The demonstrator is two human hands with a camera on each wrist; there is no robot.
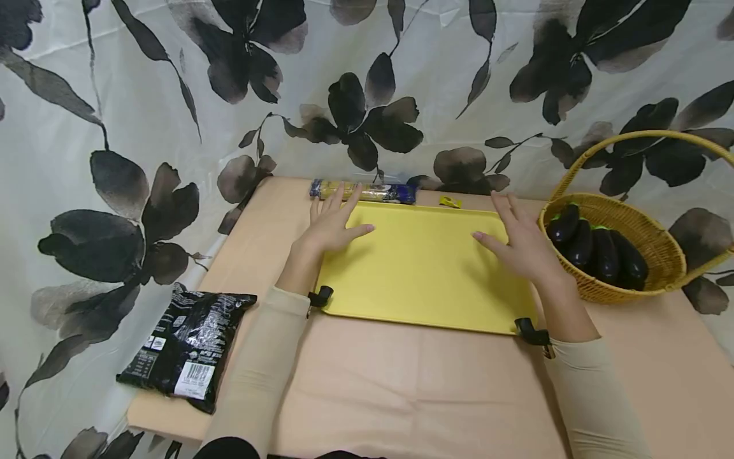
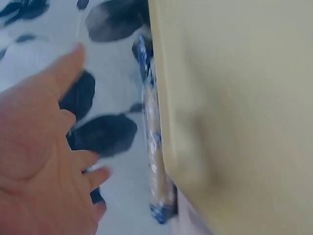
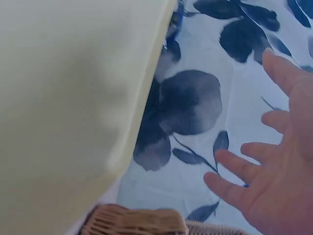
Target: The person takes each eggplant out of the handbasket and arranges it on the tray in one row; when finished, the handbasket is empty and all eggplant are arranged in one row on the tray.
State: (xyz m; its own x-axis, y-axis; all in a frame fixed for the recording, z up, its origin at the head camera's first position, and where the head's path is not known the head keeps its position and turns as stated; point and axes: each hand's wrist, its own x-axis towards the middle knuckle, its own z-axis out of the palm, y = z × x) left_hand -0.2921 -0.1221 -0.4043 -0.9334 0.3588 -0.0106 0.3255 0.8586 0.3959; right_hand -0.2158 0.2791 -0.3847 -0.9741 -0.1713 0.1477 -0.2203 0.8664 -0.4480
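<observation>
The tray (image 1: 424, 274) lay flat on the worktop (image 1: 430, 382). Over its left and right sides, the left hand (image 1: 332, 229) and the right hand (image 1: 520, 245) were spread, each grip released and without any object. To handle it well, both short edges probably needed even support, with care for the basket (image 1: 659, 245) just beside and the packet (image 1: 390, 192) behind.
</observation>
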